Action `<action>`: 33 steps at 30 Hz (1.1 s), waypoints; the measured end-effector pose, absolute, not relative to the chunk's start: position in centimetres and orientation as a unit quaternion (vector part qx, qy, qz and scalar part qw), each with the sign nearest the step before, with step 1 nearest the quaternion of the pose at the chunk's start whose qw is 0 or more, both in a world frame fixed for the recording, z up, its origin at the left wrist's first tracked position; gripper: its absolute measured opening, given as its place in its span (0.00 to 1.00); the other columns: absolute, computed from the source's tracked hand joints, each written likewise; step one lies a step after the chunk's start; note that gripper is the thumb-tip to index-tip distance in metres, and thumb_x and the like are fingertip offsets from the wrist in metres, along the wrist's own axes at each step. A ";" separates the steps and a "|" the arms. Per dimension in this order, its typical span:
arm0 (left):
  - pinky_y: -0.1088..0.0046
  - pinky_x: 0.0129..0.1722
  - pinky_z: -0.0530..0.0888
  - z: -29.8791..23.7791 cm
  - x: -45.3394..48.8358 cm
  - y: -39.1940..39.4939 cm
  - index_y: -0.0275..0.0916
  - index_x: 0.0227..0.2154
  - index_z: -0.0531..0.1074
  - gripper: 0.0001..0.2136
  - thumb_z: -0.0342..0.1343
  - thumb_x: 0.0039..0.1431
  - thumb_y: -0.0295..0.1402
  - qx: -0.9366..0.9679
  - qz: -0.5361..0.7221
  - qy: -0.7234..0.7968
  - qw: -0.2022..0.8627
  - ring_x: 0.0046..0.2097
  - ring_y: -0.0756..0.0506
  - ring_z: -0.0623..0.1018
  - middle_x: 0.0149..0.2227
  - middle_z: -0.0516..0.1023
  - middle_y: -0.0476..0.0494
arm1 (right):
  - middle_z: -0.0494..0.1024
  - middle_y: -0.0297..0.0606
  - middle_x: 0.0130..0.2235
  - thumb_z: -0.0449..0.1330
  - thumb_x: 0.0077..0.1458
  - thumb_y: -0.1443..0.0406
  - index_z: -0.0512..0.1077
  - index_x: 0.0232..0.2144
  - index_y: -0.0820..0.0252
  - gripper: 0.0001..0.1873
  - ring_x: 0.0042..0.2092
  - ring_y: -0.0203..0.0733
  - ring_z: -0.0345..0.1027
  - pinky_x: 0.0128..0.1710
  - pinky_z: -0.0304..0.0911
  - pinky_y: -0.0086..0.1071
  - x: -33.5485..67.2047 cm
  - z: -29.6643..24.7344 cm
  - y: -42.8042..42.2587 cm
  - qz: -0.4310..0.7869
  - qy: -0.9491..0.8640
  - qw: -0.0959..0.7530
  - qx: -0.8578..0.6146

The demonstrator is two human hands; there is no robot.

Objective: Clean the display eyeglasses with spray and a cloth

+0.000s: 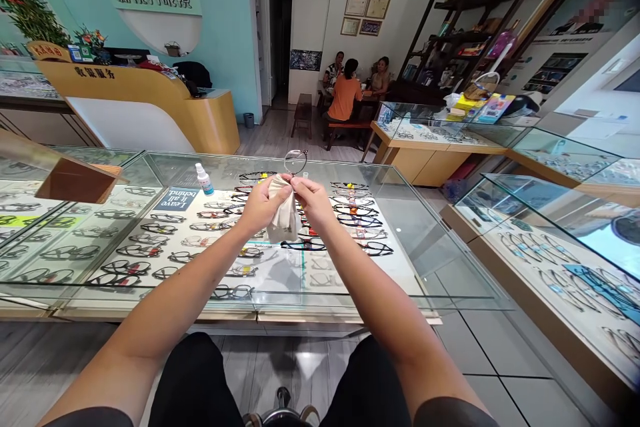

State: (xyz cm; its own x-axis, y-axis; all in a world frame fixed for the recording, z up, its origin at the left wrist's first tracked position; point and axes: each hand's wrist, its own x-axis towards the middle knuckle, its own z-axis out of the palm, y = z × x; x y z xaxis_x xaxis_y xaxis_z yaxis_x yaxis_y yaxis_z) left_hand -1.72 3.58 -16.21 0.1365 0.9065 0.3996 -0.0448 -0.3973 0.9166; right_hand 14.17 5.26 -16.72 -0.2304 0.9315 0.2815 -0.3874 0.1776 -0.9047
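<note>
Above the glass counter, both of my hands meet in front of me. My left hand is closed on a pale cleaning cloth, whose loose end hangs down between the hands. A pair of eyeglasses sticks up just beyond my fingertips, with one round lens showing; the rest is hidden by the cloth and fingers. My right hand pinches the eyeglasses near the cloth. On the counter to the left stands a small white spray bottle with a blue label.
Rows of spectacle frames lie inside the glass display case under my hands. More glass cases stand to the right. A wooden reception desk is at the back left. Several people sit at a table far back, one in an orange top.
</note>
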 end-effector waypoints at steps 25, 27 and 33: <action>0.72 0.39 0.73 -16.4 -1.3 3.7 0.36 0.45 0.80 0.30 0.69 0.61 0.62 0.633 0.588 0.326 0.385 0.37 0.47 0.77 0.39 0.83 0.43 | 0.89 0.38 0.47 0.78 0.50 0.41 0.90 0.37 0.52 0.25 0.54 0.49 0.78 0.61 0.69 0.42 14.2 -16.4 5.0 0.543 -0.555 0.579 -0.247; 0.71 0.40 0.74 -16.4 -1.2 3.7 0.36 0.43 0.81 0.31 0.66 0.62 0.64 0.625 0.603 0.329 0.371 0.37 0.46 0.77 0.37 0.83 0.43 | 0.88 0.38 0.45 0.77 0.49 0.40 0.90 0.36 0.52 0.25 0.52 0.49 0.78 0.61 0.69 0.43 14.1 -16.1 4.8 0.537 -0.561 0.579 -0.248; 0.72 0.31 0.69 -16.4 -1.9 4.9 0.36 0.34 0.79 0.36 0.63 0.57 0.72 0.617 0.540 0.332 0.466 0.30 0.48 0.73 0.27 0.77 0.47 | 0.86 0.39 0.42 0.77 0.52 0.43 0.91 0.35 0.51 0.21 0.51 0.49 0.77 0.57 0.70 0.43 15.4 -15.4 5.1 0.457 -0.579 0.619 -0.269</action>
